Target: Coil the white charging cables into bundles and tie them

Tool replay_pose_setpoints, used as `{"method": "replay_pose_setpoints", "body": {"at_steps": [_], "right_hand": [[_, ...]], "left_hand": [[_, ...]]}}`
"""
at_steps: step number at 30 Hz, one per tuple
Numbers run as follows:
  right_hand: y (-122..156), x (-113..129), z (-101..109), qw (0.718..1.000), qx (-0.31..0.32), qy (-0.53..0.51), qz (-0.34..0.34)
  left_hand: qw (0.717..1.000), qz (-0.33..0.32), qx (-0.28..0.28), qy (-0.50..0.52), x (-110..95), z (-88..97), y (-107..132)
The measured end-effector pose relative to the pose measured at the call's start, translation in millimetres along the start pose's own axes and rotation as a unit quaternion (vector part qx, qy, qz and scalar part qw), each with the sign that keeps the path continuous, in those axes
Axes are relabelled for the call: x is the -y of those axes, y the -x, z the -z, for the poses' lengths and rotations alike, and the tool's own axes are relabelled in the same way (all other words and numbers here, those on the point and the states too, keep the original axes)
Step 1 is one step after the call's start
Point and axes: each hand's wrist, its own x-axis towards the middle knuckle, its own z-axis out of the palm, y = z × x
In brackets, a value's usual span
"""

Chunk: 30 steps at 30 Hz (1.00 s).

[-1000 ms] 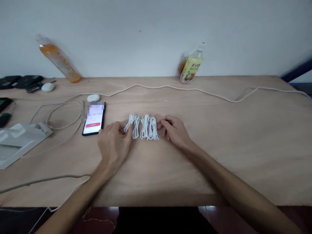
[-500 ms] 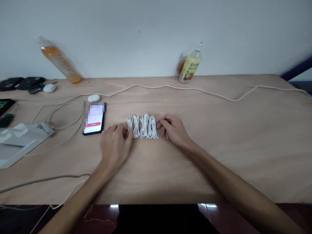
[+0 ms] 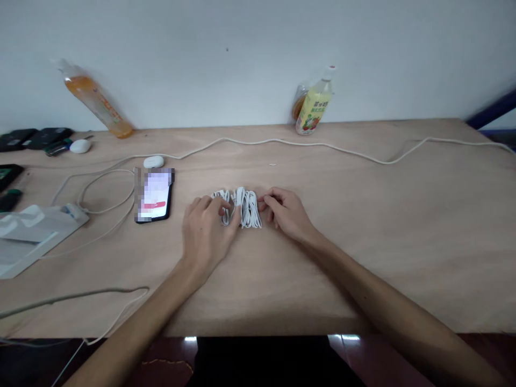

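Observation:
Several white coiled cables [image 3: 250, 210] lie side by side in a short row on the table. My left hand [image 3: 212, 228] reaches over the left part of this row, its thumb and forefinger spread apart over the bundles. The thumb lies on a bundle near the middle, and my fingers partly cover the leftmost ones. At the row's right end, my right hand [image 3: 288, 212] rests on the table. Its fingers are loosely bent and slightly apart, with the thumb and forefinger tips against the outermost bundle.
A phone [image 3: 155, 194] with a lit screen and a white earbud case [image 3: 153, 162] lie left of the cables. One long white cable [image 3: 274, 141] crosses the table behind. An orange drink bottle [image 3: 97, 105] and a yellow-labelled bottle [image 3: 314, 105] lean against the wall.
My left hand has moved right, from the leftmost bundle to over the row's left half. The left bundles appear closer together. My right hand has stayed almost still.

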Motion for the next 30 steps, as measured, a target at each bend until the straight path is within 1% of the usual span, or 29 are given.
{"method": "replay_pose_setpoints", "body": {"at_steps": [3,5,7,9,11,13,17,20,24,27,30], "right_hand": [[0,-1,1,1.0,0.0,0.001,0.004],[0,-1,1,1.0,0.004,0.0,0.003],[0,-1,1,1.0,0.007,0.0,0.003],[0,-1,1,1.0,0.006,0.001,0.005],[0,-1,1,1.0,0.002,-0.001,0.002],[0,-1,1,1.0,0.001,-0.006,-0.005],[1,0,1,1.0,0.003,-0.006,-0.008],[1,0,1,1.0,0.003,0.0,-0.006],[1,1,1,1.0,-0.001,0.003,-0.008],[1,1,1,1.0,0.0,0.001,-0.006],[1,2,0,1.0,-0.003,0.001,-0.01]], "left_hand": [[0.999,0.014,0.034,-0.005,-11,-6.3,-11],[0.997,0.052,0.057,0.012,-15,-6.5,-17],[0.992,0.091,0.068,0.052,-15,-3.0,-21],[0.986,0.117,0.061,0.099,-12,3.5,-23],[0.982,0.138,0.042,0.123,-6,11.9,-22],[0.98,0.168,0.019,0.107,2,20.4,-22],[0.972,0.224,0.023,0.061,18,31.4,-23],[0.971,0.232,0.049,0.027,26,32.5,-25],[0.972,0.209,0.11,0.007,32,29.7,-26],[0.975,0.189,0.119,0.009,33,28.9,-26],[0.977,0.181,0.112,-0.013,33,30.5,-25]]}}
